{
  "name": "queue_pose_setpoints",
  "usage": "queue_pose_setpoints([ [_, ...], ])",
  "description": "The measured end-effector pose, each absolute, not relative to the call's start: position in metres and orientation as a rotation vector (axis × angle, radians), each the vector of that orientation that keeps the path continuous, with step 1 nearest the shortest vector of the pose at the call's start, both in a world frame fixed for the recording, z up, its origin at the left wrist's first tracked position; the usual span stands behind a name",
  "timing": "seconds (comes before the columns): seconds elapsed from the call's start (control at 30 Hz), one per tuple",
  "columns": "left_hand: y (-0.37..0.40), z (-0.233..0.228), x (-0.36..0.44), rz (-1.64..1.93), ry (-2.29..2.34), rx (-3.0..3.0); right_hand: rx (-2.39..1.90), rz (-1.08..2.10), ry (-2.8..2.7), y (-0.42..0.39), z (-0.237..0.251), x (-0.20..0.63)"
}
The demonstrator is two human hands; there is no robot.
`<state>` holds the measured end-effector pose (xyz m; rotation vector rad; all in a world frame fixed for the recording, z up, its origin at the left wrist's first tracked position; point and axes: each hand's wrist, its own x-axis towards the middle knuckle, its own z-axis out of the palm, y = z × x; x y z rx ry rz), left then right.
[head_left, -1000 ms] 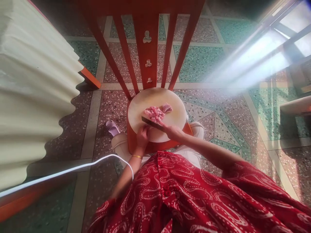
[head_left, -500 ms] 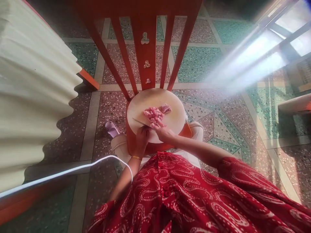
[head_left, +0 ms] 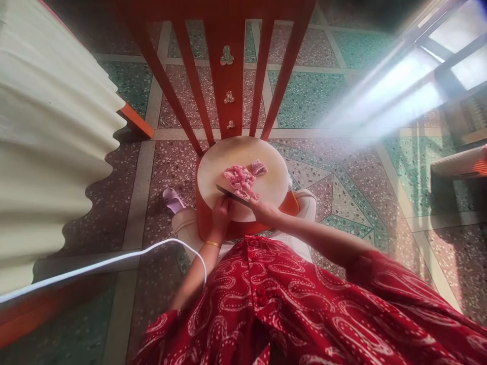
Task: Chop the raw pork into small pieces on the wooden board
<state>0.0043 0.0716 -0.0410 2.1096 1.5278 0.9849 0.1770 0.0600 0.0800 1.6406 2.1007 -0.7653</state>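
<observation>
Cut meat (head_left: 238, 176) lies heaped on the board (head_left: 210, 163); one chunk (head_left: 259, 167) beside it looks uncut. The right hand (head_left: 265, 211) grips the knife (head_left: 233, 195); the left hand (head_left: 222, 213) is curled, its hold unclear.

There are two hands (head_left: 221, 215) (head_left: 265, 211), one knife (head_left: 233, 195), one board (head_left: 213, 163), one meat pile (head_left: 239, 177), one meat chunk (head_left: 259, 168), one slipper (head_left: 174, 200), one cable (head_left: 140, 252).

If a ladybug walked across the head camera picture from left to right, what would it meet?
Wavy cream cloth → purple slipper → left hand → big pile of meat → small meat piece → bright streak of light.
</observation>
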Motion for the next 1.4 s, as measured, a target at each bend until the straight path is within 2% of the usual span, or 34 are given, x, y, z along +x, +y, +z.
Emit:
queue_pose_setpoints([
  [0.2,0.073,-0.040,0.003,0.981,1.494,2.181,1.654,-0.765,2.255,0.096,0.077,0.144],
  [0.43,0.070,-0.044,0.000,1.049,1.508,2.152,1.762,-0.666,2.174,0.063,0.080,0.197],
  [0.7,0.070,-0.043,0.001,1.015,1.527,2.167,1.669,-0.760,2.103,0.046,0.094,0.181],
  [1.03,0.075,-0.050,0.000,0.902,1.497,2.188,1.577,-0.767,2.273,0.109,0.080,0.119],
  [1.27,0.072,-0.044,0.001,1.030,1.504,2.147,1.646,-0.650,2.179,0.065,0.086,0.190],
  [1.4,0.070,-0.043,-0.001,1.088,1.522,2.128,1.720,-0.632,2.109,0.053,0.092,0.201],
])
